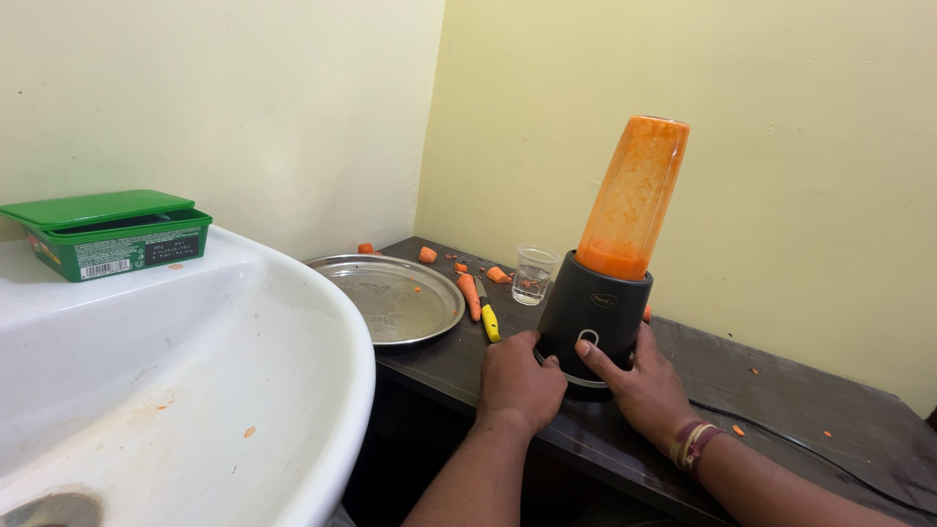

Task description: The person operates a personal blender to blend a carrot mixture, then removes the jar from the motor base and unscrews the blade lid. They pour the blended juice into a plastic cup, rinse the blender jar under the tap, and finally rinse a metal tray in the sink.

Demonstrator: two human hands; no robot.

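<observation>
A small blender stands on a dark wooden counter (781,390). Its black base (597,304) carries an upturned jar (634,195) full of orange pulp. My left hand (517,376) rests against the left foot of the base. My right hand (634,385) wraps the base's right front, with its thumb on the front near a round button. A whole carrot (469,293) and a yellow-handled knife (488,317) lie just left of the blender. A small clear glass (533,273) stands behind them.
A round steel plate (390,298) lies at the counter's left end, with carrot pieces (427,255) scattered behind it. A white basin (195,390) fills the lower left, with a green lidded box (112,234) on its rim. A black cord (781,429) trails right.
</observation>
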